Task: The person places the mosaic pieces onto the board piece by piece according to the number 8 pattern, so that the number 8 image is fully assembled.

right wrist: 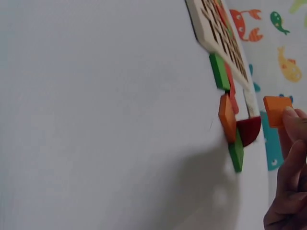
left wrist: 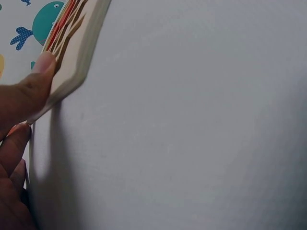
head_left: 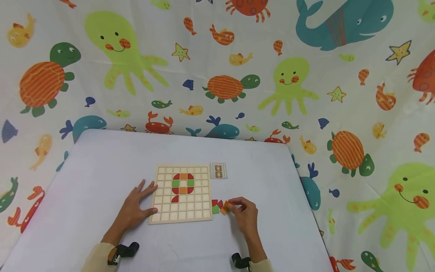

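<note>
A wooden grid board lies on the white table, with red, orange and green tiles in a ring and one red rounded tile below it. My left hand rests at the board's left edge, fingers spread, its thumb on the frame. To the right of the board, my right hand pinches an orange square tile between thumb and finger, held above the table. Under it lie loose tiles: an orange one, a dark red rounded one and green ones.
A small pattern card lies against the board's upper right side. The white table ends at the back against a curtain printed with sea animals. Black wrist devices sit near both sleeves.
</note>
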Available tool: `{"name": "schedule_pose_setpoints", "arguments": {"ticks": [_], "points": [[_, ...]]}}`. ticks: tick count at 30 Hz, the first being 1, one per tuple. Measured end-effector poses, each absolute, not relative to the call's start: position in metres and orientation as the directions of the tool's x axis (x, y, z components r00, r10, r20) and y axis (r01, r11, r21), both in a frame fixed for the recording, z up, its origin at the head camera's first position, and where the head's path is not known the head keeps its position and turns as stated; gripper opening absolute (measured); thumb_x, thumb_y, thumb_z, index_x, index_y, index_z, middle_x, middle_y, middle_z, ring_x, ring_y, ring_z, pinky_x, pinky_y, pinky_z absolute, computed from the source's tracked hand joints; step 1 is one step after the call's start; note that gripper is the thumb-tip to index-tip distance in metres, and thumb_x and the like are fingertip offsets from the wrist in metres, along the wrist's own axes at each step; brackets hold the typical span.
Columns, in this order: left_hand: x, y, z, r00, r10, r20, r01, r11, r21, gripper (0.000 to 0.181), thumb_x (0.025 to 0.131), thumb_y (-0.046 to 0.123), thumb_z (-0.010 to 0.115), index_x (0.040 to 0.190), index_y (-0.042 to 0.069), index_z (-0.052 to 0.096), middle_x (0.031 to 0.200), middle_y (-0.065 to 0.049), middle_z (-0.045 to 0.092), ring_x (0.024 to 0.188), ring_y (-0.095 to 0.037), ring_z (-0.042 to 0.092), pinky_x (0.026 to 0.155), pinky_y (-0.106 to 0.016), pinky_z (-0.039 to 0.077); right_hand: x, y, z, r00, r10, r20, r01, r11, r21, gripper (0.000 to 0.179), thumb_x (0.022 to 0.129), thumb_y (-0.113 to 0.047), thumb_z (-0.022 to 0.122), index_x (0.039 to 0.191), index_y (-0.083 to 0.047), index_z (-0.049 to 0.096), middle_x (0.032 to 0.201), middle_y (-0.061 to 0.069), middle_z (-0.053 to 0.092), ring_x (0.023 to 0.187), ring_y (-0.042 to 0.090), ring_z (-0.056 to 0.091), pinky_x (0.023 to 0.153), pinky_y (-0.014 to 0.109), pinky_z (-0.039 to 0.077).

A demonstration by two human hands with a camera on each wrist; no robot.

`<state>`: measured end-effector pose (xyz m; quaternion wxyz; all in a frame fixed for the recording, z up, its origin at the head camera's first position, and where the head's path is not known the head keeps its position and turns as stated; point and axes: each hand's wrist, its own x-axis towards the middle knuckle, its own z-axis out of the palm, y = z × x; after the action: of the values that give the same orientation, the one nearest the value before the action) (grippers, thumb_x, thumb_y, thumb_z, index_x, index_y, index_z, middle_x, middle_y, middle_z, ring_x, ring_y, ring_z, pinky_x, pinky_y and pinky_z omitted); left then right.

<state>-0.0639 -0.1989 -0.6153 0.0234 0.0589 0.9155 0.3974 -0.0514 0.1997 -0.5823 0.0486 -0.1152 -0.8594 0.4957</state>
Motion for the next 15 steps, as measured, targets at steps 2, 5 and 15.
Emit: {"name": "schedule_pose_setpoints", "arguments": {"ticks": [2,5,15], "points": [[-0.063,-0.199,-0.615,-0.992,0.125,0.004,0.088,0.673,0.734,0.090,0.077,0.027,0.094,0.156,0.012,0.054,0.170,-0.024,0.036,0.159,-0.056,0.021,0.125,-0.079,0.018,-0.054,0.193,-0.580,-0.973,0.231,-0.022,0.129,0.460,-0.878,0.012,0.089,-0.011,0.085,0.095,-0.022,0.083,0.097,0.002,0.080,0.067,0.016,0.052,0.053,0.018,0.043],[-0.064,-0.199,-0.614,-0.992,0.126,0.009,0.091,0.668,0.739,0.089,0.078,0.027,0.094,0.156,0.012,0.053,0.170,-0.024,0.036,0.159,-0.056,0.021,0.125,-0.079,0.017,-0.060,0.182,-0.578,-0.977,0.212,-0.022,0.115,0.434,-0.893,0.011,0.090,-0.013,0.085,0.095,-0.022,0.084,0.096,0.001,0.080,0.068,0.016,0.053,0.053,0.018,0.044],[-0.063,-0.199,-0.616,-0.993,0.118,0.009,0.087,0.677,0.730,0.089,0.077,0.027,0.094,0.156,0.013,0.054,0.170,-0.028,0.032,0.157,-0.059,0.022,0.123,-0.080,0.019,-0.077,0.137,-0.573,-0.995,0.100,-0.021,0.062,0.432,-0.900,0.008,0.088,-0.016,0.088,0.092,-0.022,0.085,0.092,-0.002,0.081,0.060,0.010,0.053,0.048,0.018,0.043]]}}
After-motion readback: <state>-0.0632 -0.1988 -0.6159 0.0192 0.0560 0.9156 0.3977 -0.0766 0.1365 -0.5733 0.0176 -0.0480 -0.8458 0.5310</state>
